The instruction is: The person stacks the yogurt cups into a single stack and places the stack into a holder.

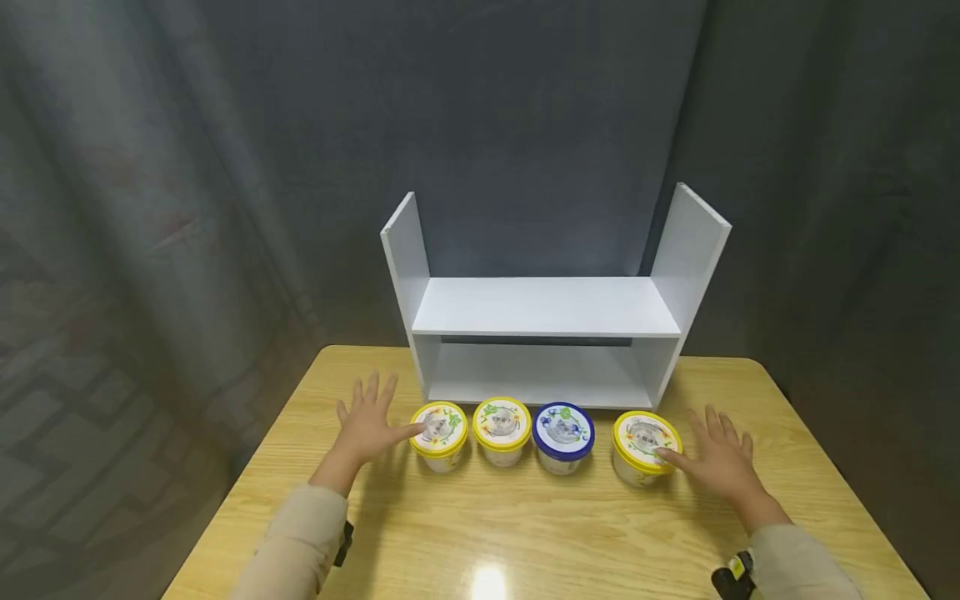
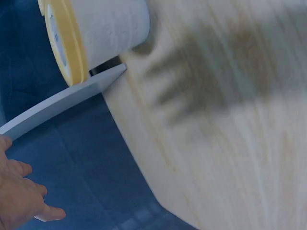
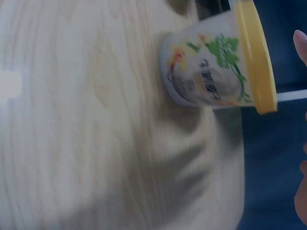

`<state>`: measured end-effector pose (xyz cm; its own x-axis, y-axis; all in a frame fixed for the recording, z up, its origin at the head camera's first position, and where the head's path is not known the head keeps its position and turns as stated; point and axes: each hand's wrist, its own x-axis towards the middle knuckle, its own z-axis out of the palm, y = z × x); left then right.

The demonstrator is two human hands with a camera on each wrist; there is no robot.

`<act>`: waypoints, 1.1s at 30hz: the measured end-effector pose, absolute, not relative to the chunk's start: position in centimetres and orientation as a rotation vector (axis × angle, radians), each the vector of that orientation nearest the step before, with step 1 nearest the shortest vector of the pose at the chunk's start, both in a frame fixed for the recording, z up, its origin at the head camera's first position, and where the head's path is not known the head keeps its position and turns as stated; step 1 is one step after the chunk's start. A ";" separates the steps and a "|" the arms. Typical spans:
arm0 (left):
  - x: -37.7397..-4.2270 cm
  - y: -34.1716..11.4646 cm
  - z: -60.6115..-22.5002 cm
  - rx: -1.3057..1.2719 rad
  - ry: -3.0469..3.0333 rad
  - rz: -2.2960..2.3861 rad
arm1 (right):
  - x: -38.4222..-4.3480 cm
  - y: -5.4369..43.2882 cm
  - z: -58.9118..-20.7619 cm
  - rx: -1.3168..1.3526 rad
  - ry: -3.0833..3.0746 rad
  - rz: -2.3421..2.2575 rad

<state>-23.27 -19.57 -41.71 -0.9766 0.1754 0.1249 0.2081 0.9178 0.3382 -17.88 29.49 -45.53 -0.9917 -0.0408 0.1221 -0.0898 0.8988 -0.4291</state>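
Note:
Four tubs would be a count, so several lidded tubs stand in a row on the table. My left hand (image 1: 366,429) has its fingers spread beside the leftmost yellow-lidded tub (image 1: 438,435); its thumb overlaps the lid's edge in the head view, and I cannot tell if it touches. Right of that tub are another yellow-lidded tub (image 1: 502,429) and a blue-lidded tub (image 1: 562,435). After a gap comes the rightmost yellow-lidded tub (image 1: 645,446), printed with flowers and leaves. Beside it my right hand (image 1: 720,458) is spread, thumb over the lid's edge, contact unclear. Neither hand grips anything.
Behind the tubs, a white two-level shelf (image 1: 547,307) with tall side panels stands at the back of the wooden table (image 1: 525,525). Dark grey curtains (image 1: 525,125) hang behind and at both sides. Shadows of both hands fall on the tabletop.

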 end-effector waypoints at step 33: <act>-23.1 -16.2 -47.6 -0.363 -2.859 -0.919 | -17.9 26.0 -48.9 -0.046 -2.778 1.195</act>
